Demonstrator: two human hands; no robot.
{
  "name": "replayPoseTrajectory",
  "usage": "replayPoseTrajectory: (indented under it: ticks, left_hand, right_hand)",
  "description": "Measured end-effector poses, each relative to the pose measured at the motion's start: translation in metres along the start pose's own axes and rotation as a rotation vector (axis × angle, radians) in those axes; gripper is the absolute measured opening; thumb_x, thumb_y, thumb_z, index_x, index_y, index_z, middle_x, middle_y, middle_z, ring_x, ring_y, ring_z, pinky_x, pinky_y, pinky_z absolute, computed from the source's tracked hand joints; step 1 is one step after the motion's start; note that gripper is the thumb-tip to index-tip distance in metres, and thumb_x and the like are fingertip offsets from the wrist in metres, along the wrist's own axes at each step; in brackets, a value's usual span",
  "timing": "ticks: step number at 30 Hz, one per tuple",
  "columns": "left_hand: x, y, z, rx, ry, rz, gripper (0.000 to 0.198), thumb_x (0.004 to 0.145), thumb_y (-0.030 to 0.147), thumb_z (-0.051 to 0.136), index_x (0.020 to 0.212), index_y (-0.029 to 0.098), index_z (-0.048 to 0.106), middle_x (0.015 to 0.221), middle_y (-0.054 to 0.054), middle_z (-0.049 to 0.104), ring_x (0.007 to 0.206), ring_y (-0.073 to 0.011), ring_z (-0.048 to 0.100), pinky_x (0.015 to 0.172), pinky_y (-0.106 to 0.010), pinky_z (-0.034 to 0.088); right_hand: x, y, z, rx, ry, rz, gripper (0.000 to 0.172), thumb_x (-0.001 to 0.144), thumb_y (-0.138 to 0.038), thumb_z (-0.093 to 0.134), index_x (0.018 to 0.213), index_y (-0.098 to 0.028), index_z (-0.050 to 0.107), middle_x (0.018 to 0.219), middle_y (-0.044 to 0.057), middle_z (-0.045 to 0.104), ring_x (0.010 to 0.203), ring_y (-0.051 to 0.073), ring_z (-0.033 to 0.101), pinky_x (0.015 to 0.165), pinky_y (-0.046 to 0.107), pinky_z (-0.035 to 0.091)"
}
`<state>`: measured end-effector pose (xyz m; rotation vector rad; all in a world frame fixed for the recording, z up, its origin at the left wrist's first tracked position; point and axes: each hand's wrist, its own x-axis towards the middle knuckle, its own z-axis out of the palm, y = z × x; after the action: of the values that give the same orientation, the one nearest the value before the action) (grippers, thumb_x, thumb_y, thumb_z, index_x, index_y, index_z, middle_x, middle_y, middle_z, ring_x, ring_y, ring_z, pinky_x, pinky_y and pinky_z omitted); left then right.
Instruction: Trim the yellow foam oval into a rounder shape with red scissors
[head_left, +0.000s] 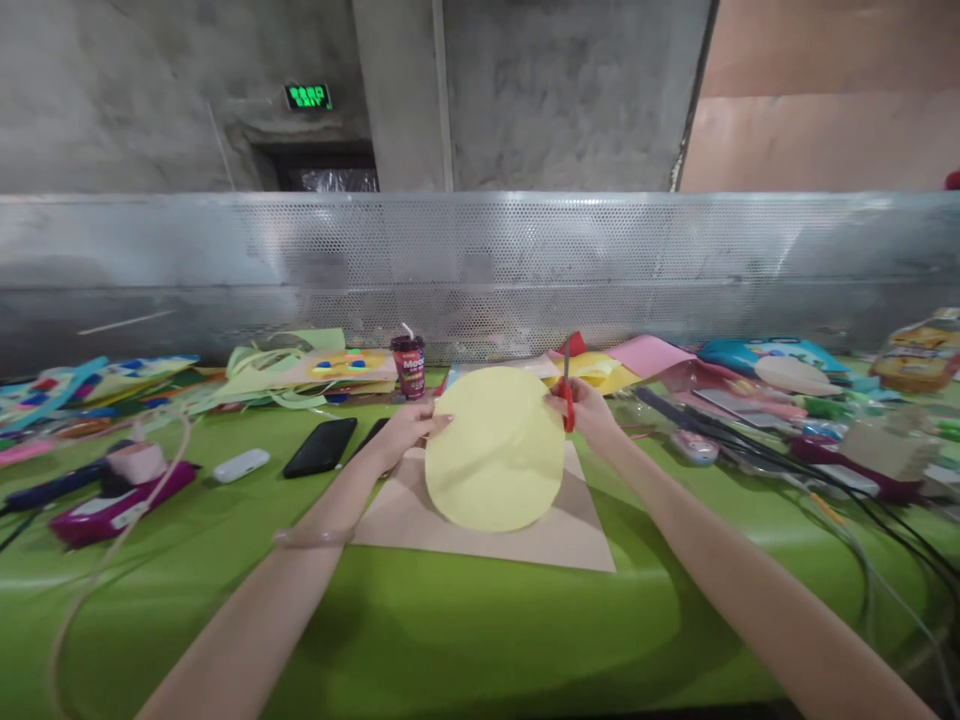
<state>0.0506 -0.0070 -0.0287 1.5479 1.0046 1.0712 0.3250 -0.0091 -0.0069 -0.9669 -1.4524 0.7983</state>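
Observation:
My left hand pinches the left edge of a round yellow paper disc and holds it tilted up above a tan sheet of cardboard. My right hand grips red-handled scissors, blades pointing up at the disc's right edge. Both forearms reach in from the bottom of the view over the green table cover.
A black phone and a white oblong object lie left of the cardboard. A dark drink cup stands behind. Coloured paper scraps, a pink sheet, cables and a magenta tool crowd the table sides. A perforated metal barrier runs behind.

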Motion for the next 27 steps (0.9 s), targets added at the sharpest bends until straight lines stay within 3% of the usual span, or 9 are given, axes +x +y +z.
replayPoseTrajectory:
  ticks: [9, 19, 27]
  left_hand:
    - [0.014, -0.011, -0.009, -0.107, 0.385, 0.248, 0.034, 0.064, 0.041, 0.062, 0.082, 0.012, 0.06, 0.073, -0.005, 0.066, 0.064, -0.0184, 0.06, 0.061, -0.029, 0.047]
    - [0.014, -0.007, -0.006, -0.13, 0.491, 0.255, 0.031, 0.062, 0.04, 0.063, 0.075, 0.012, 0.059, 0.068, -0.005, 0.064, 0.062, -0.0185, 0.059, 0.06, -0.029, 0.046]
    - [0.012, -0.005, -0.004, -0.099, 0.459, 0.238, 0.031, 0.063, 0.04, 0.062, 0.077, 0.012, 0.059, 0.069, -0.005, 0.065, 0.061, -0.018, 0.058, 0.059, -0.028, 0.046]
  right_hand:
    - [-0.002, 0.01, -0.009, -0.117, -0.031, 0.075, 0.021, 0.067, -0.032, 0.055, 0.057, -0.018, 0.042, 0.044, -0.006, 0.042, 0.038, 0.006, 0.04, 0.041, 0.021, 0.036]
    - [-0.009, 0.009, 0.001, -0.229, -0.167, 0.084, 0.011, 0.066, -0.018, 0.047, 0.055, -0.017, 0.046, 0.041, -0.003, 0.05, 0.038, 0.009, 0.048, 0.04, 0.02, 0.041]
    - [-0.011, 0.009, 0.005, -0.205, -0.181, 0.06, 0.01, 0.067, -0.018, 0.047, 0.057, -0.017, 0.047, 0.04, -0.003, 0.05, 0.036, 0.008, 0.046, 0.038, 0.018, 0.04]
